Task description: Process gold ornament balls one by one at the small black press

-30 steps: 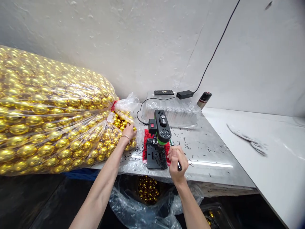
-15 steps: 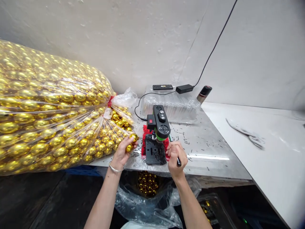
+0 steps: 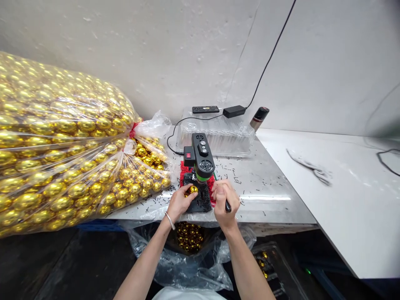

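A black drill-like machine (image 3: 203,156) with a green ring stands on a black slotted base plate (image 3: 204,202), over a red mat (image 3: 186,166). My left hand (image 3: 180,203) pinches a shiny gold ball (image 3: 193,190) over the base plate, just below the machine's head. Another gold ball partly shows between its fingers. To the right of the base, my right hand (image 3: 225,202) is wrapped round a black-ended tool or handle (image 3: 228,206); most of it is hidden in the fist.
A large clear bag of gold balls (image 3: 62,166) fills the left. Behind the machine is a clear plastic box (image 3: 218,135), with a bottle (image 3: 259,118) beside it. A glove (image 3: 309,166) lies right. More gold balls (image 3: 189,237) sit below the edge in plastic.
My left hand has moved right, from beside the bag to over the base plate, with the gold balls. My right hand still grips the handle. The camera view has shifted slightly.
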The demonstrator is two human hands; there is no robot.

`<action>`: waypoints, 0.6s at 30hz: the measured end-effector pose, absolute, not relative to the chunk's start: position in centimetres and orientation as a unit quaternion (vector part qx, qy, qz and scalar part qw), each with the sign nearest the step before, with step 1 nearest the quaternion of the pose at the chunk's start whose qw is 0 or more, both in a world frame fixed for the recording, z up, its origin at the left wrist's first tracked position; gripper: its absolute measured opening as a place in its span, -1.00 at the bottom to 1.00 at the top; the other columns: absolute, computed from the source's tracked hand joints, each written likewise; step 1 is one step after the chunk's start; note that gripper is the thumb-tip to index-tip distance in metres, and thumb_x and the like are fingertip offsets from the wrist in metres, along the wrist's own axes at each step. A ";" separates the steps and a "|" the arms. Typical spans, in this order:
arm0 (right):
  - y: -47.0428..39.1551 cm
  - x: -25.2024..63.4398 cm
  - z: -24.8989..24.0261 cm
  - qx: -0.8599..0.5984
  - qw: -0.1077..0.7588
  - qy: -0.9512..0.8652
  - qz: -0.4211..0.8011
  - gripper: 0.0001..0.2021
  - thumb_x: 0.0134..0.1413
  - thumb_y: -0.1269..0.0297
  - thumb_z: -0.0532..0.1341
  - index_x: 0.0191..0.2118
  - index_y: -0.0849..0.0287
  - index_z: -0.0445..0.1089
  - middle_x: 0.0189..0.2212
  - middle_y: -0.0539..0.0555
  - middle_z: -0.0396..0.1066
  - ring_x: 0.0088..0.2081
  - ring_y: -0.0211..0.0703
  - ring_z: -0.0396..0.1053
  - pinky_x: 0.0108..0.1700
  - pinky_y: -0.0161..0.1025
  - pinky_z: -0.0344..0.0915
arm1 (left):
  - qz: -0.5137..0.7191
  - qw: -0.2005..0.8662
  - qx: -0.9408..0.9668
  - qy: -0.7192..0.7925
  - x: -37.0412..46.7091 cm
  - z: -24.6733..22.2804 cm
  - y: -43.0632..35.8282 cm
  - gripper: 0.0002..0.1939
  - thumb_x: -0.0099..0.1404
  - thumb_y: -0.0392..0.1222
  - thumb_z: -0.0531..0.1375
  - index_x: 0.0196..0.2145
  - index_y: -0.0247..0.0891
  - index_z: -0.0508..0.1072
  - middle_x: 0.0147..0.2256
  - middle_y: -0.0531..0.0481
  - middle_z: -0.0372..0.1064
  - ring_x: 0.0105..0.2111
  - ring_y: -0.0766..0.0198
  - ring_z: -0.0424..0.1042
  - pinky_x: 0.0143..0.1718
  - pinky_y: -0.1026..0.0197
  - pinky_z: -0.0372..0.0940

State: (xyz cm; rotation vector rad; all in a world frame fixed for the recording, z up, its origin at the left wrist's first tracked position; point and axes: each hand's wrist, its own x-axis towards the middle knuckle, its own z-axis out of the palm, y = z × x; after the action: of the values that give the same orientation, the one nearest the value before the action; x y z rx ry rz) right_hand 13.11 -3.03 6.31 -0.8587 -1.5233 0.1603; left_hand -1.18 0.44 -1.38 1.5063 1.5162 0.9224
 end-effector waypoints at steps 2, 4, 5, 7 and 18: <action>-3.1 13.1 6.3 -0.378 0.635 -0.670 0.070 -0.72 0.20 0.51 -0.04 -0.52 0.14 0.14 -0.56 -0.02 0.20 -0.42 -0.25 0.25 -0.39 -0.27 0.18 | 0.324 0.329 0.650 0.604 -0.8 -1.1 0.3 -0.62 0.16 -0.17 0.26 -0.04 -0.29 0.49 -0.17 -0.13 0.52 -0.20 0.12 0.50 -0.10 0.13 0.33; -3.1 13.2 6.3 -0.381 0.631 -0.672 0.069 -0.73 0.20 0.52 -0.03 -0.52 0.15 0.14 -0.54 -0.01 0.21 -0.42 -0.26 0.24 -0.39 -0.27 0.17 | 0.295 0.278 0.682 0.609 -0.4 -0.8 0.2 -0.62 0.18 -0.17 0.25 -0.03 -0.28 0.48 -0.11 -0.16 0.49 -0.14 0.10 0.48 -0.06 0.12 0.31; -3.2 13.2 6.3 -0.382 0.630 -0.672 0.069 -0.73 0.20 0.52 -0.03 -0.51 0.15 0.14 -0.54 0.00 0.21 -0.42 -0.26 0.24 -0.40 -0.28 0.17 | 0.285 0.259 0.691 0.612 -0.2 -0.7 0.1 -0.62 0.19 -0.17 0.25 -0.03 -0.28 0.47 -0.09 -0.16 0.48 -0.13 0.09 0.48 -0.06 0.12 0.31; -3.2 13.2 6.3 -0.383 0.627 -0.675 0.069 -0.73 0.20 0.53 -0.03 -0.51 0.15 0.15 -0.53 0.00 0.22 -0.42 -0.27 0.24 -0.40 -0.27 0.18 | 0.267 0.240 0.698 0.619 0.2 -0.4 0.0 -0.62 0.20 -0.16 0.26 -0.02 -0.28 0.45 -0.06 -0.16 0.46 -0.12 0.09 0.47 -0.08 0.13 0.31; -3.1 13.4 2.5 -0.351 0.633 -0.688 0.056 -0.74 0.20 0.48 -0.06 -0.49 0.14 0.16 -0.49 0.02 0.22 -0.41 -0.25 0.25 -0.41 -0.25 0.23 | 0.212 0.253 0.702 0.631 0.3 0.4 0.2 -0.60 0.21 -0.07 0.26 -0.03 -0.28 0.49 -0.04 -0.13 0.46 -0.11 0.07 0.48 -0.10 0.15 0.32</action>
State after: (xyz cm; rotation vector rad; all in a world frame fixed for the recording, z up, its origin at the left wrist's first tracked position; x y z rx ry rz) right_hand 13.40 -3.06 2.53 -0.8022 -1.5724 0.1279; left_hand 0.30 0.20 0.42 1.9092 1.7149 0.5761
